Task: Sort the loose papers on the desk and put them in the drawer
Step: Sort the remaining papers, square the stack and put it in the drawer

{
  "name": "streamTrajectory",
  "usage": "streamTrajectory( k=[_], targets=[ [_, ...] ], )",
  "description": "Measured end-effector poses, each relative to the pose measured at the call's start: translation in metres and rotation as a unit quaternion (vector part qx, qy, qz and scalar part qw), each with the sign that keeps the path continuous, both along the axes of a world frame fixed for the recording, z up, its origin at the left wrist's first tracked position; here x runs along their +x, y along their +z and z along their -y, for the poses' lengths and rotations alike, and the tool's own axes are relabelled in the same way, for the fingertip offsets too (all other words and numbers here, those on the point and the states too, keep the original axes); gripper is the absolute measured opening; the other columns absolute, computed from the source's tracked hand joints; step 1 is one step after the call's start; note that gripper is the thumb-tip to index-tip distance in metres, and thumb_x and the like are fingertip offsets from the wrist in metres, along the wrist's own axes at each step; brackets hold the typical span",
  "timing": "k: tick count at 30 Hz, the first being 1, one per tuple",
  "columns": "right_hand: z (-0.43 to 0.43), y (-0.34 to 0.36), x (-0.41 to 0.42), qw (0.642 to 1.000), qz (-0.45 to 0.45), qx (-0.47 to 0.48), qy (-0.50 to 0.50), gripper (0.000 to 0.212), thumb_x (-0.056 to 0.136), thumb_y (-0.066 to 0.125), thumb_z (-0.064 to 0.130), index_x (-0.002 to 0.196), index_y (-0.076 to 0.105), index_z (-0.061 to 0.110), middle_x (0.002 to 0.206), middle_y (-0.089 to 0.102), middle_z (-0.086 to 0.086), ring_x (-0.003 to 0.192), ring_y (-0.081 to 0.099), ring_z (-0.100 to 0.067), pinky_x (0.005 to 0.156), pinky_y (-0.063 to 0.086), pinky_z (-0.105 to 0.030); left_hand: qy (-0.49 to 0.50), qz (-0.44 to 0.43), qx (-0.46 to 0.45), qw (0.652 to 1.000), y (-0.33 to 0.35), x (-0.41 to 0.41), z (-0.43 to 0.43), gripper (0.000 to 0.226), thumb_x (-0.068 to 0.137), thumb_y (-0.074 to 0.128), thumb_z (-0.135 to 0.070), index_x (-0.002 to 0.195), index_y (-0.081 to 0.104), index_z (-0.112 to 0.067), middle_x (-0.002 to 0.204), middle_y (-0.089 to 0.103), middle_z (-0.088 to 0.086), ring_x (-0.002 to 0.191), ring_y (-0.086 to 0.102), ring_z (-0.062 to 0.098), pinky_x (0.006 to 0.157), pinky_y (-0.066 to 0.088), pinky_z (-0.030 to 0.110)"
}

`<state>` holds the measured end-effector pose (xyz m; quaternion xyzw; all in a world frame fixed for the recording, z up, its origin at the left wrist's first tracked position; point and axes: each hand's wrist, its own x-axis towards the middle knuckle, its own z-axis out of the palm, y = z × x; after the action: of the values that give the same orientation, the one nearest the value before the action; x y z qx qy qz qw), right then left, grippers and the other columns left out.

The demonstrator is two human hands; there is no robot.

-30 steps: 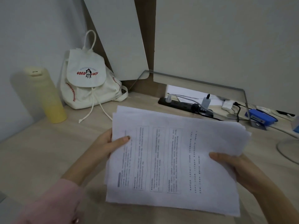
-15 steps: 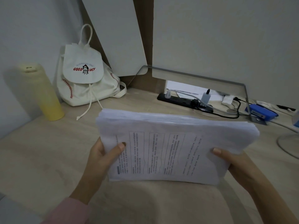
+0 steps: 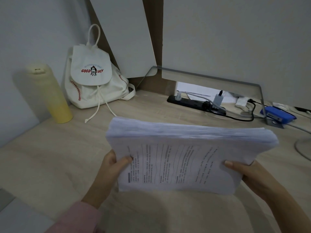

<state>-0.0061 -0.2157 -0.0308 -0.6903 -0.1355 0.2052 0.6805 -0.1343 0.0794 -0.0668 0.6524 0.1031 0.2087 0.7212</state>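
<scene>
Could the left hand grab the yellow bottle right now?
Probably not right away. The left hand grips the stack of papers, which the right hand holds too. Nothing stands between it and the yellow bottle, so it could likely reach after letting go.

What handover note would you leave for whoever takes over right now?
The left hand grips the left edge of the paper stack, thumb on the front sheet; the right hand grips the right edge.
Stack is tilted up over the desk, sheet edges roughly even.
Done: papers gathered into one stack.
Left: put it in the drawer, which is not in view.
</scene>
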Motion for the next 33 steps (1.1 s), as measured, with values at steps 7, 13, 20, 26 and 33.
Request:
streamTrajectory(
  k=[7,13,20,26,33],
  targets=[
    [0.001,-0.001,-0.001,0.999,-0.03,-0.004,-0.015,0.035,0.063,0.062,0.002,0.096,0.064,0.012,0.082,0.077,-0.003,0.072,0.072,-0.016,0.056,0.058,-0.023,-0.147,-0.141,-0.027,0.979,-0.006,-0.004,-0.018,0.079,0.027,0.088,-0.049,0.098,0.065,-0.024,0.095,0.075,-0.004,0.09,0.07,0.015,0.068,0.055,0.021],
    [-0.001,0.002,0.001,0.999,-0.023,0.01,-0.026,0.03,0.063,0.06,0.005,0.092,0.067,0.011,0.079,0.077,-0.003,0.068,0.072,-0.015,0.053,0.056,-0.021,-0.119,-0.149,0.046,0.981,0.0,0.002,-0.018,0.049,0.04,0.08,-0.049,0.084,0.072,-0.03,0.087,0.075,-0.012,0.083,0.07,0.008,0.064,0.052,0.014],
    [-0.003,-0.002,0.002,0.999,-0.027,0.003,-0.017,0.027,0.067,0.059,0.006,0.09,0.07,0.013,0.082,0.077,-0.005,0.07,0.072,-0.017,0.055,0.057,-0.023,-0.147,-0.171,0.031,0.974,-0.01,0.003,-0.019,0.06,0.039,0.082,-0.059,0.089,0.076,-0.025,0.097,0.075,-0.001,0.089,0.071,0.016,0.071,0.055,0.021],
    [-0.003,-0.004,0.003,0.999,-0.028,0.007,-0.016,0.028,0.066,0.058,0.008,0.092,0.067,0.012,0.079,0.076,-0.004,0.068,0.072,-0.015,0.054,0.056,-0.022,-0.151,-0.156,0.016,0.976,-0.015,0.006,-0.022,0.059,0.036,0.083,-0.058,0.084,0.077,-0.024,0.095,0.075,0.002,0.087,0.071,0.019,0.068,0.055,0.021],
    [-0.003,-0.006,0.005,0.999,-0.031,-0.008,-0.024,0.021,0.073,0.058,0.008,0.083,0.073,0.018,0.082,0.076,-0.009,0.069,0.072,-0.02,0.055,0.057,-0.025,-0.166,-0.181,0.01,0.969,-0.02,0.004,-0.023,0.063,0.044,0.082,-0.059,0.093,0.076,-0.02,0.102,0.074,0.004,0.096,0.069,0.023,0.078,0.056,0.026]
  ],
)
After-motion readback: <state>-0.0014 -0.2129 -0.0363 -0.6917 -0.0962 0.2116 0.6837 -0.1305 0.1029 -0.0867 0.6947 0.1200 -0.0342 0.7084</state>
